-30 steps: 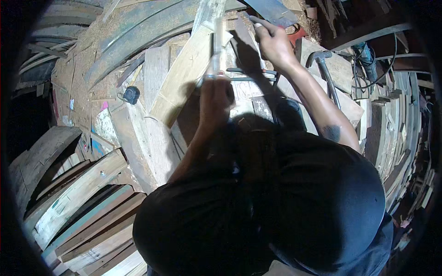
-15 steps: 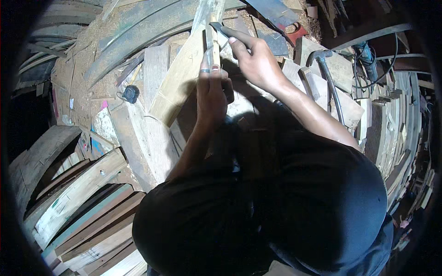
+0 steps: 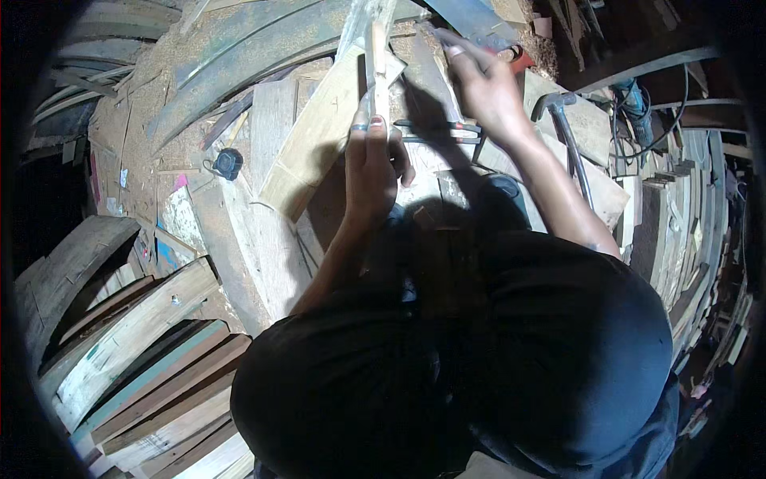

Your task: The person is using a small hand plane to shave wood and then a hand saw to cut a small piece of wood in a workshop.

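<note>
My left hand (image 3: 373,164) is closed around the lower end of a narrow pale wooden strip (image 3: 381,84), its fingers lying along the wood. The strip stands over a wider pale board (image 3: 299,156) that slants across the work area. To the right and apart from the strip is my right hand (image 3: 488,92), smeared by motion. A dark flat blade (image 3: 431,30) seems to stick out past its fingertips. Close beyond this hand lies a handsaw with a red handle (image 3: 521,60). Between my hands rests a dark tool with two parallel arms and red marks (image 3: 439,133).
A hammer (image 3: 562,128) leans by my right forearm. Beyond it sits a blue-green power tool (image 3: 636,104) with a cable. A small black round object (image 3: 228,164) lies left on the sawdust. Curved planks (image 3: 136,335) and stacked boards (image 3: 674,231) flank my knees.
My right hand has swung right, away from the strip, taking the dark blade along. The two-armed tool has come into sight. My left hand and the strip have shifted slightly right.
</note>
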Action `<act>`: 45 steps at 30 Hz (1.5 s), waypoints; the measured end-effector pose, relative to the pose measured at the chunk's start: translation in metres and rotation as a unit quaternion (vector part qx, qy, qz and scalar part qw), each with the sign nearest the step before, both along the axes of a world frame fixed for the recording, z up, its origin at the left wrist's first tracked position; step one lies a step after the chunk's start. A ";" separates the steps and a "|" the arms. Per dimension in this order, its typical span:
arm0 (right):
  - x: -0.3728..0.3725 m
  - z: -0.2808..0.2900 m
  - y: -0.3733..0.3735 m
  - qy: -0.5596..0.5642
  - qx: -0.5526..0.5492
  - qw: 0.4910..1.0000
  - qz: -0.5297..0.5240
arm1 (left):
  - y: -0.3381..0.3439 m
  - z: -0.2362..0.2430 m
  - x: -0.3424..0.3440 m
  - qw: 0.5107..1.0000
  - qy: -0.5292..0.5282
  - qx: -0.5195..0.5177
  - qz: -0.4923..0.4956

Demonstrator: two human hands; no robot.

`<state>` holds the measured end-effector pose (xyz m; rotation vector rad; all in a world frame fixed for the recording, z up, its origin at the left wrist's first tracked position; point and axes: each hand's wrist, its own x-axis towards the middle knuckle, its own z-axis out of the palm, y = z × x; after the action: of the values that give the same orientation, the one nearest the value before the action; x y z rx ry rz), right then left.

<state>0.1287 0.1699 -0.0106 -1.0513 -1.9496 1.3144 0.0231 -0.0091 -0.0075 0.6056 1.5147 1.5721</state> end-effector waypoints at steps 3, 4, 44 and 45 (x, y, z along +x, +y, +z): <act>-0.013 0.020 -0.048 0.006 0.010 0.994 0.104 | 0.000 0.007 -0.005 0.994 -0.092 -0.026 0.061; -0.014 0.035 -0.053 -0.018 -0.004 0.991 0.131 | 0.002 0.007 -0.005 0.994 -0.090 -0.025 0.061; -0.028 0.024 -0.059 0.037 -0.005 0.993 0.109 | 0.006 0.005 -0.007 0.991 -0.047 -0.076 0.099; -0.029 0.024 -0.060 0.034 -0.002 0.994 0.106 | 0.008 0.009 -0.004 0.989 -0.092 -0.050 0.102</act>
<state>0.1001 0.1096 0.0134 -0.8068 -2.0511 1.4480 0.0189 -0.0015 0.0014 0.2470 1.5427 1.6446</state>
